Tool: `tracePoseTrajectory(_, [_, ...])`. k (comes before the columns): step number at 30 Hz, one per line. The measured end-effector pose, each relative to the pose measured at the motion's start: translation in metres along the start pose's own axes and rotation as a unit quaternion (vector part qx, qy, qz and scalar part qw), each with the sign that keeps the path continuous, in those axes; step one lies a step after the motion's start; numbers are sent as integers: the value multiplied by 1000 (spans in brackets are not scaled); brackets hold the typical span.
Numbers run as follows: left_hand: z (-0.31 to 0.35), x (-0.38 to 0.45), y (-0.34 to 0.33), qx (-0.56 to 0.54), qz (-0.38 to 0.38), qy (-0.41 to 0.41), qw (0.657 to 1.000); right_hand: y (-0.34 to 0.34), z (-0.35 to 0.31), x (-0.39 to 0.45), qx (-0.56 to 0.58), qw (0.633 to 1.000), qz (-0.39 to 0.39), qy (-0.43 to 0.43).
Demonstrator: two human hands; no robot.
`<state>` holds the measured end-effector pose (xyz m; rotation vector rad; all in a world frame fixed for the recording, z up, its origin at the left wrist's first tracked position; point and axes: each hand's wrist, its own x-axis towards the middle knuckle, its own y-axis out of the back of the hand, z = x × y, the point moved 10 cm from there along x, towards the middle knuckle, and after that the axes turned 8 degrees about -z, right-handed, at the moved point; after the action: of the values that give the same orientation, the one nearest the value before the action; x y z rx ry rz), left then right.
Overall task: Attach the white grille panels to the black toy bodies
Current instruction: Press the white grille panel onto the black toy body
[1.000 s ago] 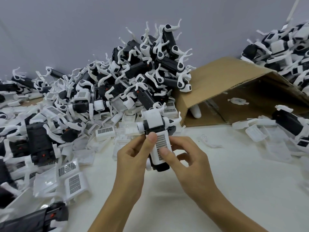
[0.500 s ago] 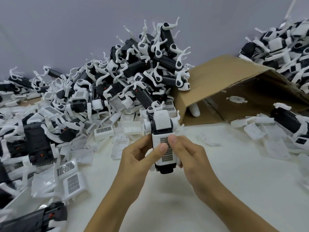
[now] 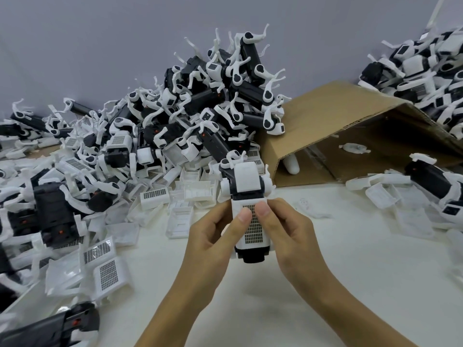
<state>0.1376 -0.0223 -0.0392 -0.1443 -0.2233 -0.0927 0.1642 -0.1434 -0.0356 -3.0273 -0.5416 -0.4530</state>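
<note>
Toy assembly workshop, factory-type. White bench [image 3: 325, 284] vs. plain grey wall [image 3: 100, 33], heaped w/ dozens of identical black-and-white toy bodies [image 3: 213, 101], loose white grille panels [image 3: 109, 274] in bulk, tipped cardboard carton [image 3: 338, 113] as parts bin. Second heap of toys [image 3: 426, 61] at far right. No home items.

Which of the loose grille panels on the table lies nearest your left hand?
The grille-up panel at the left edge of the bare table, lowest of the loose ones, just left of the left hand. The others lie farther back, by the pile.
</note>
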Motion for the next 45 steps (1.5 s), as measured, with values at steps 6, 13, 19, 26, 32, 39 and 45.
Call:
tracePoseTrajectory(6, [5, -3, 0, 0, 22, -18, 1000, 0, -3, 1, 38, 999, -1, 2])
tracePoseTrajectory(13, [9, -4, -1, 13, 24, -31, 999, -2, -8, 0, 55, 998, -10, 14])
tracePoseTrajectory(19, [13, -5, 4, 26, 51, -34, 998, -3, -16, 1, 19, 998, -22, 47])
tracePoseTrajectory(26, [12, -5, 4, 7, 49, -22, 999, -5, -8, 2, 43, 998, -34, 26])
tracePoseTrajectory(32, [36, -10, -4, 189, 60, -120, 973, -11, 22, 4, 133, 988, -50, -55])
tracePoseTrajectory(39, [47, -17, -3, 348, 104, -181, 914, -22, 32, 4, 198, 972, -87, -90])
tracePoseTrajectory(45, [39, -13, 2, 234, 82, -122, 961, -12, 25, 7, 114, 990, -51, -71])
